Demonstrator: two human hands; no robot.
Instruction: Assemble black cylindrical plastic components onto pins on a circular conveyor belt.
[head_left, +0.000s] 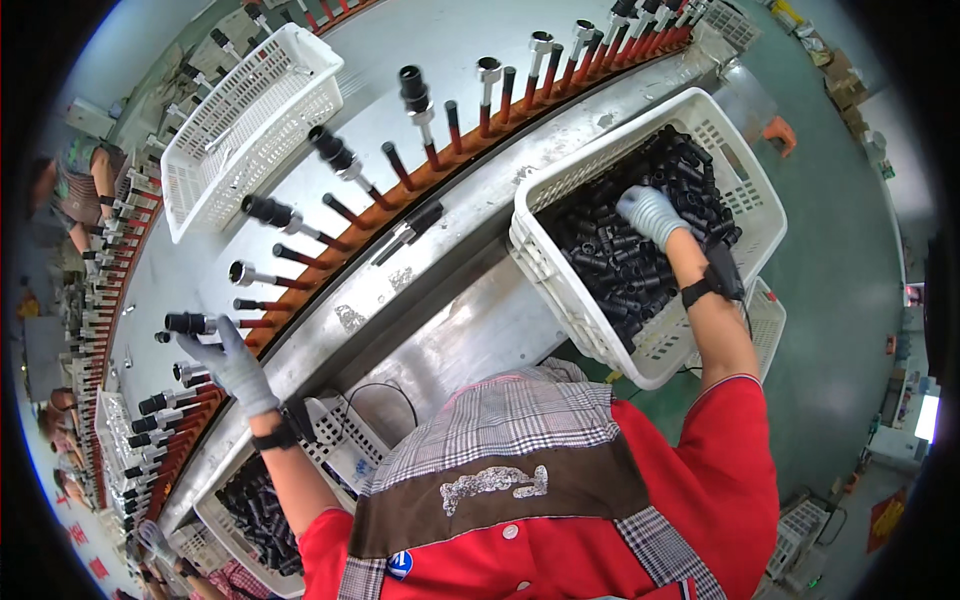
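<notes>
My left hand [238,368], in a grey-white glove, is at the conveyor's near edge. Its fingers and thumb close around a silver metal fitting with a black ribbed cap [186,323], seated on a red-and-black peg. My right hand [650,212], gloved the same way, reaches into a white plastic basket [752,165]. It rests on a heap of short black plastic sleeves [625,265] with its fingers curled down; their tips are hidden among the sleeves. Along the conveyor, some pegs carry bare silver fittings [245,274], others black-capped ones [268,211], and some pegs [397,166] stand bare.
A black-and-silver piece [408,233] lies on the metal ledge. A white basket [325,60] stands on the table beyond the pegs. Another basket of black parts [255,505] is at lower left. Other people [88,190] work along the far left side.
</notes>
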